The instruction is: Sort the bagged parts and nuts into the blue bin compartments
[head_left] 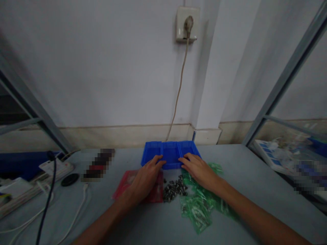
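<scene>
The blue bins point(170, 153), three open compartments in a row, sit at the back of the grey table point(245, 177), close to the wall and straight ahead of the person; whether they are joined cannot be told. The left hand point(146, 179) lies flat with fingers extended, its tips on the near rim of the left compartment, gripping nothing. The right hand point(199, 170) is likewise open, fingertips touching the near rim on the right side. Under the left palm lies a red packet point(127, 185). Between the wrists is a loose pile of small dark metal parts point(174, 189), and beside and under the right forearm are green plastic bags point(198, 207). The likely hazard: dragging the bins back with flat, unclosed fingers could let them slip or skew, and either wrist could sweep the loose parts across the table
</scene>
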A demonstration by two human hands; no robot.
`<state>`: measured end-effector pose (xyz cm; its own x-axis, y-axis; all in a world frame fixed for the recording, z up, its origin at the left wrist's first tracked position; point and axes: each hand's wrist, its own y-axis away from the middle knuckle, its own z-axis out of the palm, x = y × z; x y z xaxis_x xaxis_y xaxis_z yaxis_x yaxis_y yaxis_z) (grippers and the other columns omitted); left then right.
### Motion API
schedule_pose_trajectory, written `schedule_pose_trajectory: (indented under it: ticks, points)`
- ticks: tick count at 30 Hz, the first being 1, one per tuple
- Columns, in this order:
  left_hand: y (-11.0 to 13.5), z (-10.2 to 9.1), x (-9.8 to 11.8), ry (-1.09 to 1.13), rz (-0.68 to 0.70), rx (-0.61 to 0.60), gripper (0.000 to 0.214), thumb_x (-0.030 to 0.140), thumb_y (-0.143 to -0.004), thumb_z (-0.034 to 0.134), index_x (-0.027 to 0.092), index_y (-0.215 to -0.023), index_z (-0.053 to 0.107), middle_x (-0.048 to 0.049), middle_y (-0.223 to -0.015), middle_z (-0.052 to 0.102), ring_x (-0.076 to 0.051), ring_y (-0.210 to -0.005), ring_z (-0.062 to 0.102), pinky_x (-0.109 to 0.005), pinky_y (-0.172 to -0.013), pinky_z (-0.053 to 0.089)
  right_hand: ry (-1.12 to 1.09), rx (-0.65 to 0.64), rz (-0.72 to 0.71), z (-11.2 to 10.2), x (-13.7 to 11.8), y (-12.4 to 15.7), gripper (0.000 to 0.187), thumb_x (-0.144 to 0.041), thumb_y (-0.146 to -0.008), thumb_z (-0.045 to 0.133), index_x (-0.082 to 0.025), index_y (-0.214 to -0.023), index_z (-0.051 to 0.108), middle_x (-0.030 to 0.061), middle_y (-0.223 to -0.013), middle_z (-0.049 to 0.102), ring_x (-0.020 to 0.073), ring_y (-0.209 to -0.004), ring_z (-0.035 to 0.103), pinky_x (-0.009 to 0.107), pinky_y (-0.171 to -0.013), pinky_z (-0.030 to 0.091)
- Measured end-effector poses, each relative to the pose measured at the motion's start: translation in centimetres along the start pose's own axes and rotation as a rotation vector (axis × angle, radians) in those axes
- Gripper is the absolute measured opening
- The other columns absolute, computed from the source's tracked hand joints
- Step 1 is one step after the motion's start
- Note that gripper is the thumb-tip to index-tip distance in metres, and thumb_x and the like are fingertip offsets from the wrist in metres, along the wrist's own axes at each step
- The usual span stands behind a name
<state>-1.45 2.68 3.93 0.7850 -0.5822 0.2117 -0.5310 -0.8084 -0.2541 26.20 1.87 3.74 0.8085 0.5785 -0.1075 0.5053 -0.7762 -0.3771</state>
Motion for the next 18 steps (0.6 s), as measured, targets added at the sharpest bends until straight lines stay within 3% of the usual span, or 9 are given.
schedule_pose_trajectory:
  ticks: [3, 7, 13, 18]
  points:
    - [-0.4, 0.1, -0.3, 0.019, 0.007, 0.014, 0.055, -0.001, -0.099, 0.043, 0.023, -0.145, 0.062, -0.0131, -0.159, 0.053, -0.03, -0.138, 0.063, -0.048, -0.116, 0.052, 0.009, -0.03, 0.014, 0.1, 0.2, -0.7, 0.024, -0.024, -0.11, 0.054, -0.023, -0.132, 0.065, 0.0107, -0.115, 0.066, 0.0273, -0.103, 0.07, 0.04, -0.09, 0.059]
    - [-1.1, 0.2, -0.7, 0.043, 0.044, 0.058, 0.04, 0.013, -0.107, 0.048, 0.023, -0.14, 0.068, -0.0118, -0.152, 0.059, -0.029, -0.131, 0.067, -0.046, -0.113, 0.055, 0.009, -0.02, 0.043, 0.3, 0.5, -1.0, 0.03, -0.024, -0.111, 0.052, -0.023, -0.14, 0.057, 0.0112, -0.12, 0.066, 0.027, -0.102, 0.071, 0.037, -0.086, 0.058]
    - [-1.9, 0.6, -1.4, 0.105, 0.105, 0.117, 0.039, 0.013, -0.108, 0.046, 0.023, -0.136, 0.071, -0.0087, -0.137, 0.069, -0.024, -0.123, 0.07, -0.041, -0.109, 0.058, -0.001, -0.051, 0.066, -0.1, 0.4, -1.3, 0.024, -0.026, -0.112, 0.052, -0.022, -0.135, 0.057, 0.0094, -0.12, 0.067, 0.0251, -0.103, 0.074, 0.034, -0.085, 0.058]
    - [-1.9, 0.5, -1.3, 0.119, 0.078, 0.115, 0.039, 0.012, -0.107, 0.047, 0.023, -0.135, 0.071, -0.0086, -0.136, 0.07, -0.023, -0.122, 0.071, -0.04, -0.109, 0.058, 0.04, -0.094, 0.087, -0.4, 0.3, -1.6, 0.019, -0.027, -0.111, 0.055, -0.024, -0.129, 0.061, 0.0077, -0.117, 0.068, 0.0237, -0.1, 0.074, 0.031, -0.081, 0.056]
